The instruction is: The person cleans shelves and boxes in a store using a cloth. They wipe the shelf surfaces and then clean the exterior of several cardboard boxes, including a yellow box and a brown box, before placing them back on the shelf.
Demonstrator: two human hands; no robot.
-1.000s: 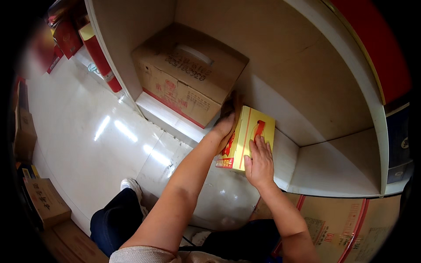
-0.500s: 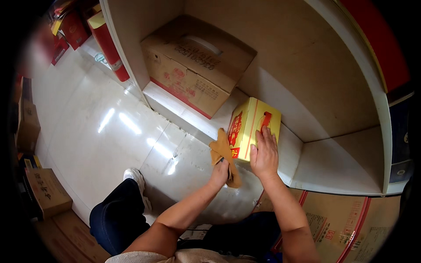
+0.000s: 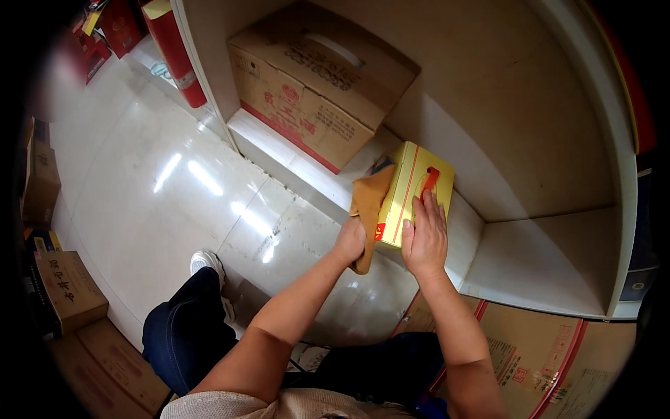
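A yellow gift box (image 3: 412,185) with a red strap handle (image 3: 430,177) sits on the low white shelf in front of me. My right hand (image 3: 425,237) lies on its top by the handle, fingers stretched out and holding nothing. My left hand (image 3: 351,241) is closed around a tan-brown cloth (image 3: 372,202). The cloth is against the box's left side and covers most of that face. Its far end, with a dark patch, reaches the box's far left corner. My left fingers are partly hidden behind the cloth.
A larger brown carton (image 3: 321,91) with a white carry handle stands on the shelf, beyond the yellow box. Flat cartons (image 3: 530,349) lie at lower right. More cartons (image 3: 73,290) are stacked at far left. A red box (image 3: 174,56) stands beyond the shelf's upright panel (image 3: 206,77).
My left hand has moved the cloth forward, onto the left side of the yellow box, covering its red print. My right hand stays on the box's top. The view has shifted slightly.
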